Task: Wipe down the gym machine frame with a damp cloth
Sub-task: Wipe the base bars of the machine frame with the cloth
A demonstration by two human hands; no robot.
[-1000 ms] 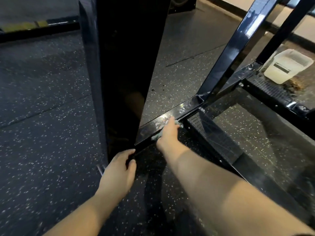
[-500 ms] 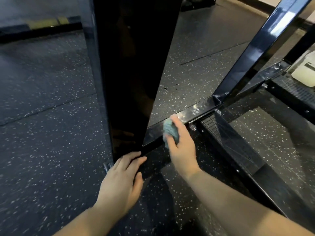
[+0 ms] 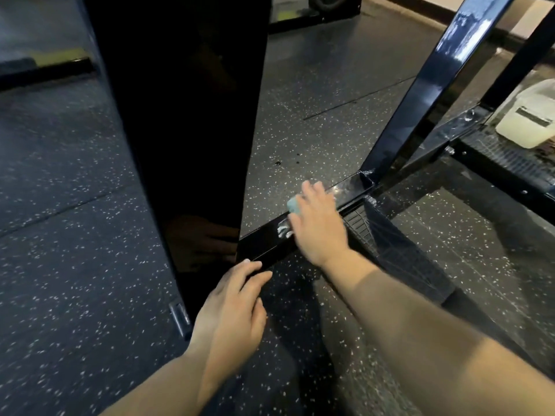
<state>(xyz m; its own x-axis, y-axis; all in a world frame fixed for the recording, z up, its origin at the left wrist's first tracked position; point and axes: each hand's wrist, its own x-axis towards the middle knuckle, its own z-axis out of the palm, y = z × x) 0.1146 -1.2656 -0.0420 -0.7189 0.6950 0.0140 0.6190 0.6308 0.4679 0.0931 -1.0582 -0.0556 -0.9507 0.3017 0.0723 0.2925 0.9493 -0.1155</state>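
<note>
A: Right hand (image 3: 318, 223)?
B: Palm down on the low base rail (image 3: 261, 246) of the machine frame, about midway along it. Fingers close together and fairly straight, pressing the cloth (image 3: 293, 206) onto the rail's top face. Thumb hidden.
A: Cloth itself?
B: Pale blue-green wad, mostly covered; one lump showing at the hand's left side, by the rail's far edge. Wet, shiny smear (image 3: 283, 231) on the rail just beside it.
A: Left hand (image 3: 231, 307)?
B: Holding nothing, fingers relaxed and slightly spread. Fingertips touching the rail's near end, right where the rail meets the foot of the broad black upright (image 3: 186, 130). Faint reflection of the hand in that glossy face.
A: Rest of the frame?
B: Slanted blue-black post (image 3: 426, 85) rising from the rail's far end, glossy. Ribbed black plate (image 3: 396, 235) running off to the right below the rail.
A: Surroundings?
B: Dark speckled rubber floor (image 3: 60, 235) under everything. Translucent white plastic container (image 3: 531, 115) standing on a grated platform (image 3: 504, 159) at the right edge, well apart from both hands.
</note>
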